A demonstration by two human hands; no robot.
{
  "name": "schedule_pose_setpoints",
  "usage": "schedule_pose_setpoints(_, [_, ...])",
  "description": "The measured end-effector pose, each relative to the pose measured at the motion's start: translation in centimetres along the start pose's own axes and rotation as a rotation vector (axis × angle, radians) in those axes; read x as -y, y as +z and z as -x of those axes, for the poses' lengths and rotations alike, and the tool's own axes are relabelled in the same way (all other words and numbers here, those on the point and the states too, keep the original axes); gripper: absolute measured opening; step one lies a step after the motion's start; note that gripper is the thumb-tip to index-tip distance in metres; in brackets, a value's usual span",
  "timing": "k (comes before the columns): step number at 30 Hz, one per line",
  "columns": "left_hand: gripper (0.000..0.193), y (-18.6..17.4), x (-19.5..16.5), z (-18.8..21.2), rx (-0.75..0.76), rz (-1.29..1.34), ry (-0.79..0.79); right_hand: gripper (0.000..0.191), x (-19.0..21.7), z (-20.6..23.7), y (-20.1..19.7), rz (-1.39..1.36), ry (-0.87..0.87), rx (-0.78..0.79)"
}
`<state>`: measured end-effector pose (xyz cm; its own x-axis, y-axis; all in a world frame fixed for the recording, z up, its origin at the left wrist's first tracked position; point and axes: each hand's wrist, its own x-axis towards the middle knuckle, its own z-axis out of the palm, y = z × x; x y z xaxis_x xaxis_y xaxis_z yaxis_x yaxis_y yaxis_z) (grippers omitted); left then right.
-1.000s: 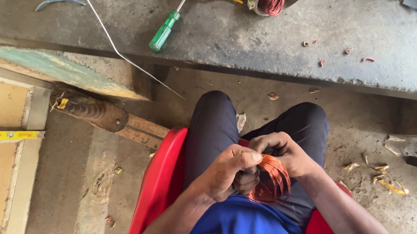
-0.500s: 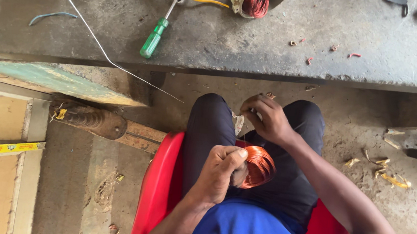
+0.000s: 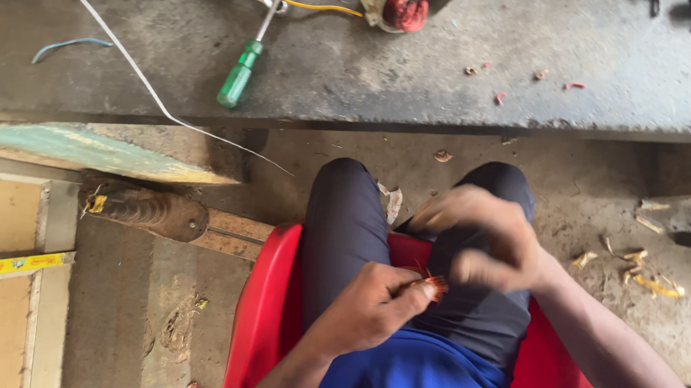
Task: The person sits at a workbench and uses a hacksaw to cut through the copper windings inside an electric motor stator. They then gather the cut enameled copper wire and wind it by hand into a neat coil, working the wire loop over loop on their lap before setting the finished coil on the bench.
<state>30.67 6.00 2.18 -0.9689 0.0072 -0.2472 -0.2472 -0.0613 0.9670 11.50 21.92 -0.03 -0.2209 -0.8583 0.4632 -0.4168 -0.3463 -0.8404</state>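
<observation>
Over lap: left hand [image 3: 370, 309] pinches copper coil [image 3: 435, 286], axis unclear; right hand [image 3: 484, 244] blurred, empty

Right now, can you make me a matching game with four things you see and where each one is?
Things:
1. screwdriver
2. orange wire coil
3. red chair
4. blue wire scrap

Places:
A. in the left hand
B. under the seated person
C. far left of the workbench
D. on the workbench, green handle toward the person

Pairs: 1-D, 2-A, 3-B, 4-C
</observation>
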Motion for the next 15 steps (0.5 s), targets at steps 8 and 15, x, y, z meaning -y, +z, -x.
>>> schedule_pose_setpoints(8, [0.038,0.8,0.0,0.6,-0.061,-0.131,0.071,0.063,1.5,0.2,0.1,0.124,-0.071,0.225])
schedule_pose_setpoints(15, [0.034,-0.9,3.4,0.5,-0.293,0.117,0.177,0.017,2.3,5.2,-1.8,0.119,0.241,0.012])
